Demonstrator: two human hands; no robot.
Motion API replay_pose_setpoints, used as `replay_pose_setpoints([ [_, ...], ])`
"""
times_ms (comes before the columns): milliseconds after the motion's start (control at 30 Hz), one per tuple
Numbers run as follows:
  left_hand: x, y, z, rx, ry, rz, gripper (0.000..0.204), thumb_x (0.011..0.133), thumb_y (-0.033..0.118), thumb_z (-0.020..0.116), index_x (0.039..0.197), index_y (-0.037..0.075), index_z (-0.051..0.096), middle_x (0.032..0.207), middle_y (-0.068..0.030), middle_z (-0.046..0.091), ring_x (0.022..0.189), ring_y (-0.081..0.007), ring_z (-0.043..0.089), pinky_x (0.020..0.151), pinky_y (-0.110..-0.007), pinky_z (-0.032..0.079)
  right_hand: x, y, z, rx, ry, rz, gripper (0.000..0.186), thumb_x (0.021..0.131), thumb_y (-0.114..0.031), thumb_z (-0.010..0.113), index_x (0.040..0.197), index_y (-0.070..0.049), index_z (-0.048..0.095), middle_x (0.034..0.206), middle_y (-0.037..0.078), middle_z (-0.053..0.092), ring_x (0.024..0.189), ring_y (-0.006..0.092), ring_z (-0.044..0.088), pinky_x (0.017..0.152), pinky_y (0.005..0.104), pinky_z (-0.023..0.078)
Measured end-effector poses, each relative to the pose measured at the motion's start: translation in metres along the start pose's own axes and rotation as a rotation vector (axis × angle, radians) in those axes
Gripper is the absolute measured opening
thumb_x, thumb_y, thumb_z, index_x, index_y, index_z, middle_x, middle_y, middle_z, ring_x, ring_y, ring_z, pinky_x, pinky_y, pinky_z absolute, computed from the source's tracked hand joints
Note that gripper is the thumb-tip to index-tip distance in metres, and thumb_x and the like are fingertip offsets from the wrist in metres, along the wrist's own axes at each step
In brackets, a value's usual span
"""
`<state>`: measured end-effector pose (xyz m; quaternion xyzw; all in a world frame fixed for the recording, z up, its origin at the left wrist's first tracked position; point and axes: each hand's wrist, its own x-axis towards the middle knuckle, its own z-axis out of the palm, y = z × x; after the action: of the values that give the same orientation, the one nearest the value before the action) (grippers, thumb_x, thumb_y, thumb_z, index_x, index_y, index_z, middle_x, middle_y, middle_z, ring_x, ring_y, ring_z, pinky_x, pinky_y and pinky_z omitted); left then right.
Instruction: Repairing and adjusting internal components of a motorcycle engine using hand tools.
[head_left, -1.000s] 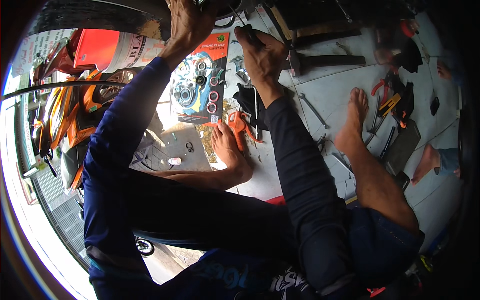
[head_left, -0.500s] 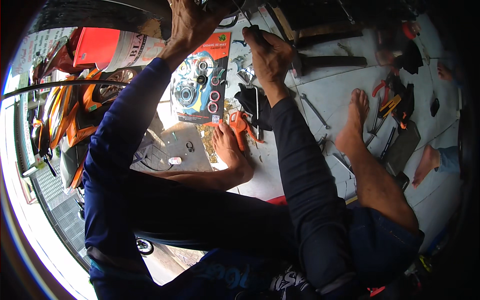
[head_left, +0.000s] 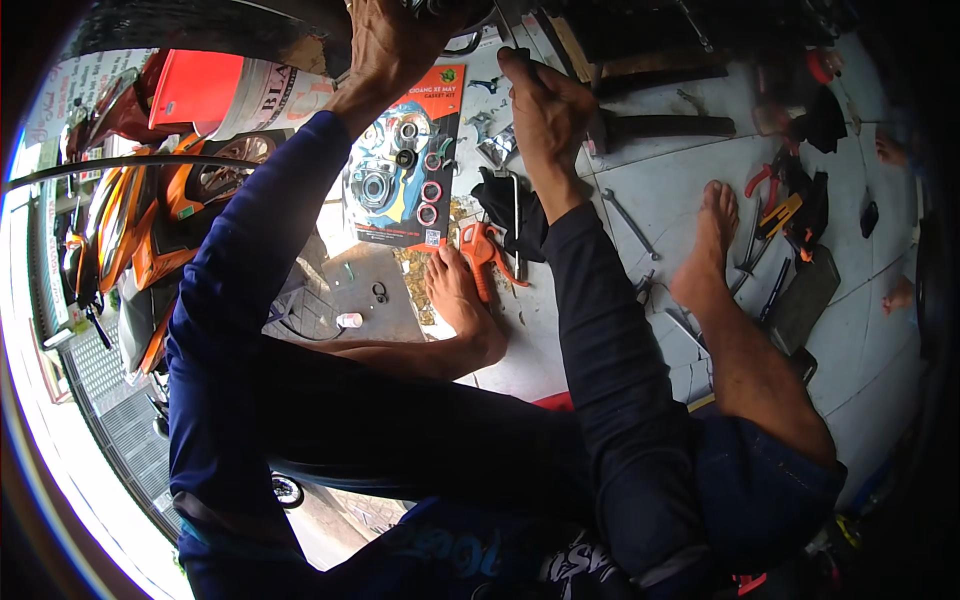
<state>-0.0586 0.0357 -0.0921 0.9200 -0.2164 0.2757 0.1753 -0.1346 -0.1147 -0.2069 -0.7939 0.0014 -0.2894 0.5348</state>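
Note:
Up at the top edge, my left hand [head_left: 395, 48] rests against a dark, rounded metal part [head_left: 432, 8]. Its fingers are mostly cut off or hidden there. My right hand [head_left: 552, 118] is closed round the dark handle of what looks like a screwdriver [head_left: 518, 54]. The thin shaft runs up toward the top edge, and its tip is out of sight. Between my forearms lies a gasket kit [head_left: 397, 170] on a printed card, with rings and seals under clear wrap. An orange-handled tool [head_left: 482, 255] and a black cloth [head_left: 497, 200] lie beside it.
On the tiles are a spanner [head_left: 630, 222], a hammer [head_left: 670, 126], red-handled pliers [head_left: 762, 182] and a grey box [head_left: 805, 298]. My bare feet stand among them. A red and white bucket [head_left: 195, 92] and an orange motorbike [head_left: 150, 225] are at left. Another person's foot [head_left: 898, 295] shows at right.
My right hand has shifted slightly right with the screwdriver, and my left hand a little right and up. At right, the other person's foot and blue trouser leg have pulled back.

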Motion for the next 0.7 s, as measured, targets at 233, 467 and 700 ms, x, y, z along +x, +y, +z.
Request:
replay_pose_setpoints([
  [233, 0.0, -0.002, 0.008, -0.063, 0.029, 0.015, 0.068, 0.067, 0.026, 0.085, 0.124, 0.008, 0.052, 0.13, -0.0193, 0.05, 0.122, -0.0395, 0.045, 0.099, -0.048, 0.042, 0.004, -0.019, -0.005, 0.222, -0.076, 0.384, 0.015, 0.082, -0.018, 0.073, 0.072, -0.007, 0.069, 0.054, 0.002, 0.056, 0.048, 0.0136, 0.055, 0.048, 0.0272, 0.043],
  [467, -0.011, -0.01, -0.005, -0.132, -0.027, -0.007, 0.097, 0.068, 0.013, 0.081, 0.147, 0.001, 0.025, 0.144, -0.0251, 0.033, 0.132, -0.0427, 0.037, 0.107, -0.046, 0.039, 0.004, -0.042, -0.013, 0.48, -0.008, 0.655, 0.042, 0.083, -0.031, 0.074, 0.057, -0.001, 0.06, 0.05, 0.002, 0.052, 0.046, 0.0097, 0.049, 0.047, 0.026, 0.037],
  [700, -0.01, 0.001, -0.005, -0.121, 0.006, -0.088, 0.087, 0.073, 0.008, 0.076, 0.145, 0.002, 0.028, 0.143, -0.0251, 0.034, 0.131, -0.043, 0.039, 0.108, -0.045, 0.04, 0.008, -0.049, -0.02, 0.441, -0.01, 0.589, 0.043, 0.084, -0.033, 0.075, 0.061, 0.0, 0.06, 0.053, 0.0, 0.051, 0.049, 0.0088, 0.045, 0.048, 0.026, 0.035],
])
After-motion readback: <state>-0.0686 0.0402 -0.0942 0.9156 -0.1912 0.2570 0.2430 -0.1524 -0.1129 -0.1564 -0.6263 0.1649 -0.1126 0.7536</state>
